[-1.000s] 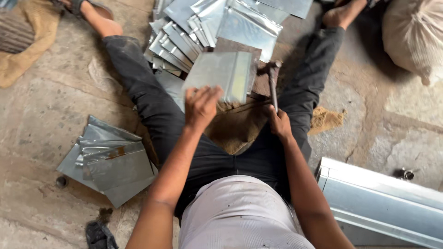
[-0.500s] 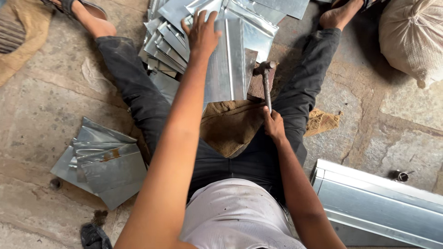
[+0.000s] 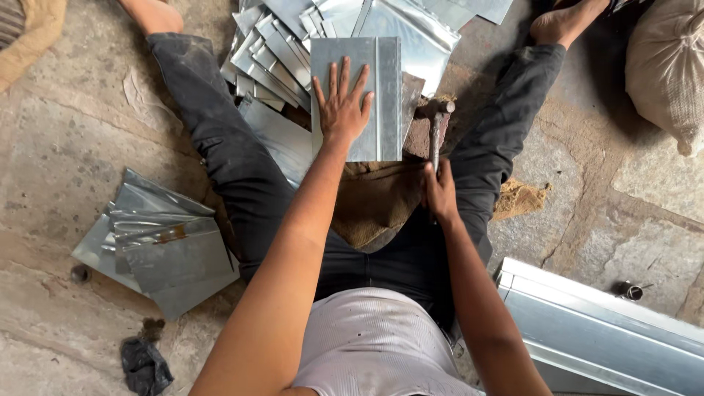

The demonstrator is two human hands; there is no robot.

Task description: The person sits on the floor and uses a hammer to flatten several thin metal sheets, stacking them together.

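Observation:
I sit on a stone floor with my legs spread. My left hand [image 3: 342, 105] lies flat, fingers apart, on a rectangular grey metal sheet [image 3: 385, 95] with a folded seam down its length. The sheet rests between my legs over a brown sackcloth [image 3: 374, 202]. My right hand [image 3: 440, 192] grips the handle of a hammer [image 3: 435, 121], whose head sits just right of the sheet, over a dark block.
A heap of similar metal sheets [image 3: 293, 37] lies beyond the sheet, towards my feet. A second stack of sheets [image 3: 158, 246] sits left of my leg. A long folded metal piece [image 3: 609, 334] lies at the right, a sack [image 3: 667, 66] at top right.
My left hand has brought the sheet down from a lifted, tilted hold and now presses it flat. The hammer and right hand have barely moved.

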